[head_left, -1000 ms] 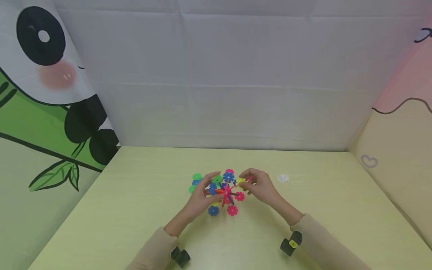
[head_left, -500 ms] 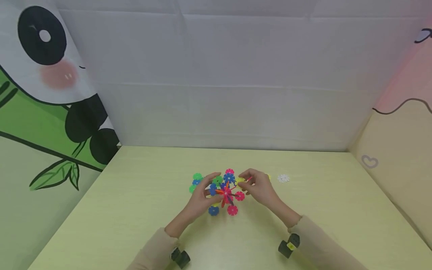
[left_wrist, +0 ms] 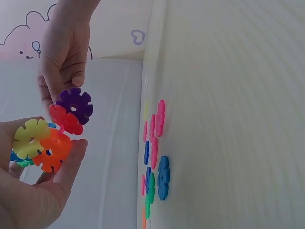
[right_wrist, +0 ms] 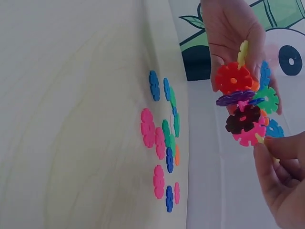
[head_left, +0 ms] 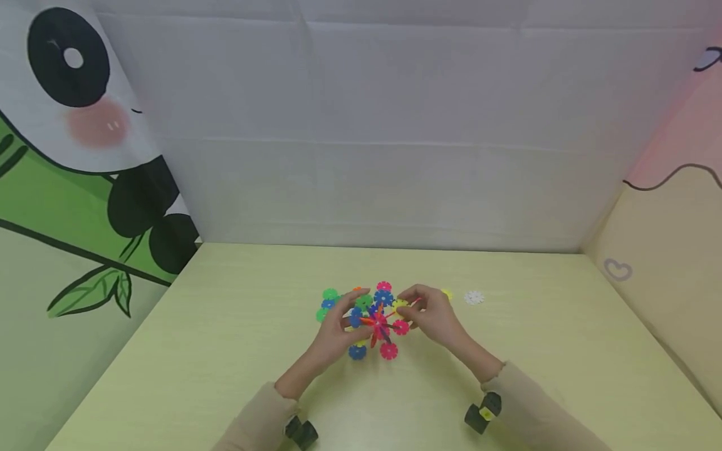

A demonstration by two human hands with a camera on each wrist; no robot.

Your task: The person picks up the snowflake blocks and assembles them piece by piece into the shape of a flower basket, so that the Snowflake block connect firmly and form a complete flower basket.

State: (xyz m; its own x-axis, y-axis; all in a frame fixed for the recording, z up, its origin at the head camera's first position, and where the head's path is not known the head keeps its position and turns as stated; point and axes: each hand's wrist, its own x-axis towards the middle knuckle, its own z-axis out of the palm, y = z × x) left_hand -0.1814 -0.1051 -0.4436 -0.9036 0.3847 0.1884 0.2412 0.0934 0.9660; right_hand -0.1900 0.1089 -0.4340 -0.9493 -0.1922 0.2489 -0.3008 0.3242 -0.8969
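Note:
My left hand (head_left: 334,331) grips a ball-like cluster of interlocked plastic snowflake discs (head_left: 378,324) above the table. In the left wrist view, thumb and fingers span its yellow disc (left_wrist: 31,139) and orange disc (left_wrist: 53,150); a red disc (left_wrist: 65,119) and a purple disc (left_wrist: 75,107) stick out toward the other hand. My right hand (head_left: 437,318) pinches a yellow snowflake disc (head_left: 399,305) between thumb and fingertips. In the right wrist view that disc's edge meets the cluster at a pink disc (right_wrist: 248,137), and the fingers hide much of it.
Several loose snowflake discs lie flat on the table below the hands, among them a blue disc (head_left: 357,352) and a pink disc (head_left: 388,351). A green disc (head_left: 329,294) lies to the left, a white disc (head_left: 474,297) to the right. A pale wall (head_left: 361,138) rises behind.
My right hand has shifted slightly left and down with the yellow disc. Another yellow disc on the table has come into sight behind it. The left hand has hardly moved.

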